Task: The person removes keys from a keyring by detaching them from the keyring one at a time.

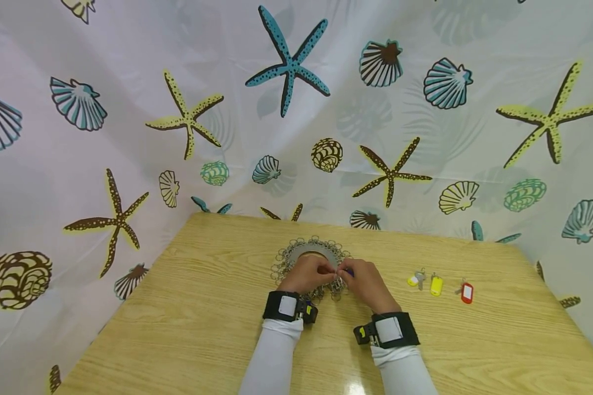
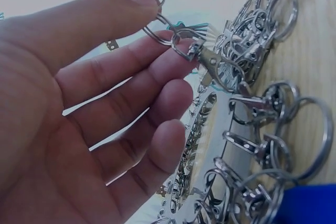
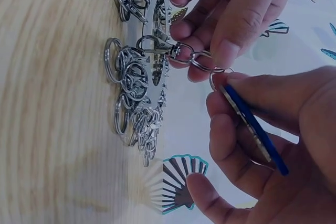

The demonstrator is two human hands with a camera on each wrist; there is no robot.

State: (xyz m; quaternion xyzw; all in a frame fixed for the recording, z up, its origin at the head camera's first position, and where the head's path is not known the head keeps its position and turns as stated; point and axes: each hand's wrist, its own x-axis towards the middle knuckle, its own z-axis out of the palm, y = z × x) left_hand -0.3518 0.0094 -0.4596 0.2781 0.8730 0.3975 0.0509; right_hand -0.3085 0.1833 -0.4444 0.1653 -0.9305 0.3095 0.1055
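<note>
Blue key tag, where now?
The blue key tag is right of centre in the right-wrist view, held in the right hand, with the left hand above it and metal rings further left.

At 4 o'clock, the right hand pinches a blue key tag with a silver key along its face. At 1 o'clock, the left hand pinches a split ring linked to a swivel clasp on a flat metal ring. Further split rings cluster towards 7, 10 and 11. Wood-grain tabletop fills 9 o'clock; a printed scallop shell shows at 6.
</note>
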